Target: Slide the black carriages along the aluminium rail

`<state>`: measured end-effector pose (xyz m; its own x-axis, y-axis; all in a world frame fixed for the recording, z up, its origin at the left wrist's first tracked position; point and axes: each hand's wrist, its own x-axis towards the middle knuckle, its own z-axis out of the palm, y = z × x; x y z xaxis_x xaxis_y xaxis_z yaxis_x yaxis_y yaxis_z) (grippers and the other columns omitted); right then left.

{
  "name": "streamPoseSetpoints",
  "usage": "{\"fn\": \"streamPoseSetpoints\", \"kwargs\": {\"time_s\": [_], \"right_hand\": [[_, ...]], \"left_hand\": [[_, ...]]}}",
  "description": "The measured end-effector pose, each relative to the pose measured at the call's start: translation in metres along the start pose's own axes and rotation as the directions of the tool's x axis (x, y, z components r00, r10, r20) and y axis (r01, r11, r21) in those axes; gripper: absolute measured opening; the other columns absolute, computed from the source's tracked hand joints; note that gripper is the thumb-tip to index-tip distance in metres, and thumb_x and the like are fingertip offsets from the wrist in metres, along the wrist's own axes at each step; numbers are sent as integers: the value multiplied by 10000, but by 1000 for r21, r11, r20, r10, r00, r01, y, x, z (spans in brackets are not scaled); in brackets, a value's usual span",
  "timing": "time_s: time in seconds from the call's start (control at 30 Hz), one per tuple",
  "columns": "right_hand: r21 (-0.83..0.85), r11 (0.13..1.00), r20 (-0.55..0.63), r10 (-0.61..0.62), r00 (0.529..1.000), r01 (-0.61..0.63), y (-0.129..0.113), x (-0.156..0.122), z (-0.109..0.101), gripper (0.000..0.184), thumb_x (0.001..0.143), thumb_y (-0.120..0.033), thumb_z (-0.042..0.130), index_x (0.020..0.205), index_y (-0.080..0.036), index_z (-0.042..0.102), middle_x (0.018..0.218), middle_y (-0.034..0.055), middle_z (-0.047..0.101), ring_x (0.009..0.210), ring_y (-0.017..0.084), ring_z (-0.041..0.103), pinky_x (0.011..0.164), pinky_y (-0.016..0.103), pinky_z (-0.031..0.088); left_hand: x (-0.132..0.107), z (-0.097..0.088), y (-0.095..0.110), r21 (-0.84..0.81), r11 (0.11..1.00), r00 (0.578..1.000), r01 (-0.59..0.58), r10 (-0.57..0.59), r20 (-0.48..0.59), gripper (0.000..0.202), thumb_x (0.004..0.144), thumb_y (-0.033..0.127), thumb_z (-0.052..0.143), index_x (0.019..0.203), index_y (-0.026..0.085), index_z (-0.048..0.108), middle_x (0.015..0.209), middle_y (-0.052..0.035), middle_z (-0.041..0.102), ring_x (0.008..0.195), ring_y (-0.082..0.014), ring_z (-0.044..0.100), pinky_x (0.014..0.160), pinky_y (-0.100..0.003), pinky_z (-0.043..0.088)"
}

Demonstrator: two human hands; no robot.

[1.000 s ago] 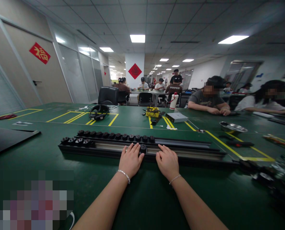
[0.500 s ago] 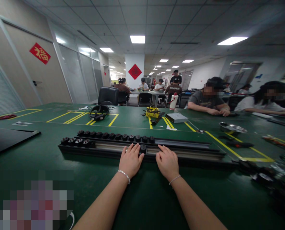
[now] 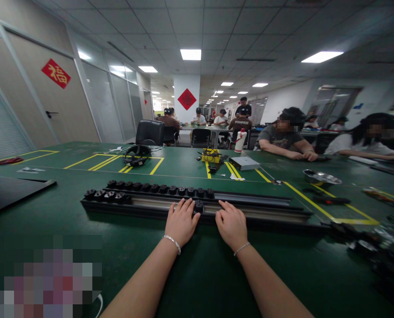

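While the left hand (image 3: 181, 221) flanks the black block (image 3: 199, 206) in the front rail (image 3: 259, 212) — its fingers' grip unclear — the right hand (image 3: 231, 223) rests on that rail, fingers apart; level, gentle pressure should stop the block tilting.

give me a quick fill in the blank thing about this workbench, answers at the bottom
1. The lone black piece on the front rail lies ____ the left hand and the right hand.
2. The rear rail carries ____ visible black pieces than the front rail.
3. The tabletop is coloured ____.
4. The tape lines on the tabletop are ____ in colour.

Missing words: between; more; green; yellow
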<state>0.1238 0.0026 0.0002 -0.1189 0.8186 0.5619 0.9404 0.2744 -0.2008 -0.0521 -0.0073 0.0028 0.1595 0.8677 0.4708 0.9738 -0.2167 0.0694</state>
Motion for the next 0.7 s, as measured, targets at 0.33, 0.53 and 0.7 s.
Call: {"fn": "streamPoseSetpoints", "kwargs": {"time_s": [0.33,0.53,0.7], "right_hand": [[-7,1000,10,-3,1000,3,-1,1,-2,296,832,-263,372,695,-219,630,1206,7,565,1143,189,460,899,367,317],[4,1000,13,1,1000,-1,-2,1,-3,301,830,-259,370,700,-217,639,1203,13,568,1143,187,460,899,366,319],[8,1000,7,4,1000,-4,-2,1,-4,302,830,-260,372,705,-219,644,1198,14,571,1145,187,458,907,365,315]], "left_hand": [[-1,-1,1,-19,1000,1000,-10,10,4,491,884,446,219,1251,229,463,1331,-6,456,1269,-187,329,1044,-423,251],[-1,3,2,-10,1000,1000,-24,24,-8,506,882,449,229,1263,202,452,1340,-30,445,1279,-186,313,1056,-409,239],[-1,2,2,-11,1000,1000,-21,21,14,503,883,453,219,1268,224,448,1339,-19,447,1275,-188,320,1055,-412,243]]}}
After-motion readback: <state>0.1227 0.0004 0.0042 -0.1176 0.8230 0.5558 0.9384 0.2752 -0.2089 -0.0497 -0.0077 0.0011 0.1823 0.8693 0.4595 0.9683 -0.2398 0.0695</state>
